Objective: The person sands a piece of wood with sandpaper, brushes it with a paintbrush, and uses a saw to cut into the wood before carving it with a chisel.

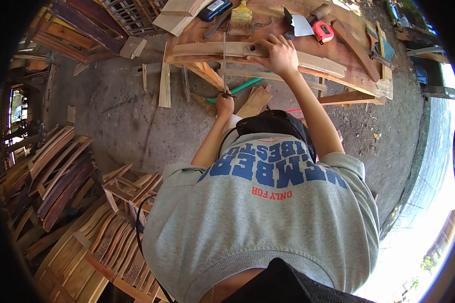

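My left hand [225,105] is closed around the dark handle end of what looks like a narrow saw [225,63], its thin blade seen edge-on. The blade stretches away from me across a long, slightly curved wooden piece [202,49] at the edge of the workbench [268,35]. My right hand [280,54] grips that piece from above, right of the blade, with fingers bent over it. A dark hole [252,48] shows in the wood beside my right thumb. Whether the blade has cut into the wood is too small to tell.
On the bench lie a paintbrush [241,19], a red tape measure [322,31], a blue case [215,9] and a dark wooden strip [356,50]. A green hose-like strip [242,87] runs beneath. Stacked curved wooden parts [60,171] and chair-like frames [129,189] stand at lower left.
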The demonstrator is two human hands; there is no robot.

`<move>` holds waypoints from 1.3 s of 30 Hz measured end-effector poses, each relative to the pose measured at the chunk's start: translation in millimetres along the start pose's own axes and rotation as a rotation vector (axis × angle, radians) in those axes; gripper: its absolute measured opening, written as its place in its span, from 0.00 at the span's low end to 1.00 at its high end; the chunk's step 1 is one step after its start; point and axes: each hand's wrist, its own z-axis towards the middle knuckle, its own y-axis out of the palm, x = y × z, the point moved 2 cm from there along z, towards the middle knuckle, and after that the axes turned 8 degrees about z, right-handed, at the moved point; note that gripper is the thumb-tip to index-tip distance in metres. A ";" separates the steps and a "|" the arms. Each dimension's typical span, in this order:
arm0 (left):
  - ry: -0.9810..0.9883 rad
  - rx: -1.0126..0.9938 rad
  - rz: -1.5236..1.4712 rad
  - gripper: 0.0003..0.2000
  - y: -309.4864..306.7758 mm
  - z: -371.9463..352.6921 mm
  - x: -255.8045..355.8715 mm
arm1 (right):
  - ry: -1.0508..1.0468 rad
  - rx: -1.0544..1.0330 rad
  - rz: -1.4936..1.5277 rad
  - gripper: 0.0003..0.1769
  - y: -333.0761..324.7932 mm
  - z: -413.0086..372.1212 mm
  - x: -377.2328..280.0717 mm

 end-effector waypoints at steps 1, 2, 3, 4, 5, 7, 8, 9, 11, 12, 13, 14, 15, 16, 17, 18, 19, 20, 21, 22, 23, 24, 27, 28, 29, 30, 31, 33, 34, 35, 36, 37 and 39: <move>0.011 0.031 0.005 0.19 -0.6 2.7 2.9 | 0.002 0.005 -0.002 0.23 -0.6 2.0 0.7; 0.019 0.060 0.012 0.18 -1.5 3.3 4.2 | 0.013 0.006 -0.008 0.23 -0.3 2.7 0.8; 0.021 0.057 0.017 0.18 -5.9 -1.5 11.2 | 0.026 0.005 -0.013 0.23 0.7 2.1 0.5; 0.027 0.085 0.039 0.18 -10.7 -8.0 21.6 | 0.030 0.005 -0.012 0.23 1.0 2.4 0.7; 0.030 0.113 0.061 0.18 -16.9 -13.4 31.6 | 0.027 0.010 -0.005 0.23 1.1 2.6 0.9; 0.035 0.090 0.036 0.17 -12.1 -9.4 19.0 | 0.027 0.010 0.004 0.23 1.4 1.7 0.2; 0.044 0.073 0.004 0.17 -7.8 -4.8 12.0 | 0.024 0.008 0.004 0.24 1.0 2.4 0.6; 0.044 0.070 0.006 0.17 -6.3 -2.8 8.1 | 0.023 0.004 0.004 0.24 1.1 2.3 0.9; 0.028 0.090 -0.037 0.16 -3.3 -1.0 -1.2 | 0.027 0.017 0.006 0.24 1.3 1.7 1.0; 0.022 0.092 -0.037 0.16 -3.7 -1.3 -2.8 | 0.027 0.032 0.007 0.24 1.9 1.7 0.6; 0.055 0.111 -0.027 0.16 -3.9 -0.5 -2.5 | 0.023 0.029 0.010 0.24 2.4 2.6 0.2; 0.086 0.127 -0.018 0.16 -4.1 -0.9 -2.6 | 0.027 0.022 0.007 0.24 2.7 2.1 0.1; 0.082 0.129 -0.019 0.16 -5.1 -1.0 -2.0 | 0.031 0.015 0.003 0.24 3.0 2.5 0.5; 0.086 0.114 -0.019 0.17 -5.8 -1.2 -1.6 | 0.029 0.011 0.003 0.24 3.4 3.6 0.9; 0.091 0.098 -0.018 0.17 -6.7 -1.9 -1.9 | 0.030 0.014 -0.002 0.24 3.9 4.1 1.2; 0.084 0.095 -0.020 0.17 -5.8 -1.5 -9.3 | 0.033 0.014 -0.009 0.24 4.2 2.4 1.4; 0.074 0.066 -0.002 0.17 -3.9 -0.9 -19.8 | 0.029 0.004 -0.009 0.24 4.4 -0.5 1.4; 0.064 0.043 0.014 0.18 -0.9 -0.5 -28.5 | 0.029 -0.004 -0.018 0.24 4.3 -1.0 1.3; 0.059 0.052 0.008 0.18 -5.3 -9.5 -27.6 | 0.026 -0.005 -0.027 0.25 3.9 2.0 1.5; 0.049 0.024 -0.053 0.17 -14.2 -23.8 -22.9 | 0.017 0.000 -0.029 0.25 2.2 6.1 1.5; 0.037 -0.010 -0.111 0.17 -21.3 -31.1 -16.7 | -0.002 0.022 -0.033 0.25 -0.4 7.0 0.1; 0.029 -0.014 -0.110 0.17 -23.9 -28.4 -8.4 | -0.017 0.035 -0.033 0.26 -1.1 3.6 -2.1; 0.046 0.046 -0.004 0.18 -56.0 -23.7 83.4 | -0.044 0.021 -0.012 0.26 0.3 1.4 -2.4; 0.042 0.052 -0.010 0.18 -51.1 -11.1 83.3 | -0.053 0.019 -0.013 0.26 0.9 2.8 -2.6; 0.045 0.049 -0.029 0.18 -40.9 11.7 81.1 | -0.050 0.032 -0.004 0.26 1.9 1.9 -2.5; 0.049 0.047 -0.048 0.18 -37.3 22.9 84.2 | -0.047 0.045 0.006 0.25 2.6 0.9 -2.3; 0.055 0.053 -0.030 0.19 -38.3 15.1 87.9 | -0.056 0.047 0.002 0.25 3.3 0.4 -2.3; -0.018 0.017 -0.066 0.19 -16.0 2.3 38.0 | -0.061 0.061 0.028 0.25 2.7 1.1 -0.9; -0.094 -0.032 -0.096 0.20 1.2 -3.6 2.7 | -0.064 0.064 0.021 0.25 0.9 2.7 -0.6; 0.036 0.077 -0.057 0.20 10.0 -11.7 -26.0 | -0.053 0.047 0.013 0.25 0.3 2.8 -1.1; 0.162 0.185 -0.017 0.21 11.0 -22.1 -46.0 | -0.039 0.026 0.008 0.26 0.7 1.0 -1.7; 0.161 0.180 -0.018 0.21 4.5 -33.8 -51.7 | -0.039 0.015 0.013 0.25 1.8 1.0 -1.4; 0.010 0.057 0.203 0.22 -0.9 -47.0 -56.2 | -0.047 0.011 0.009 0.25 -0.1 1.0 -2.4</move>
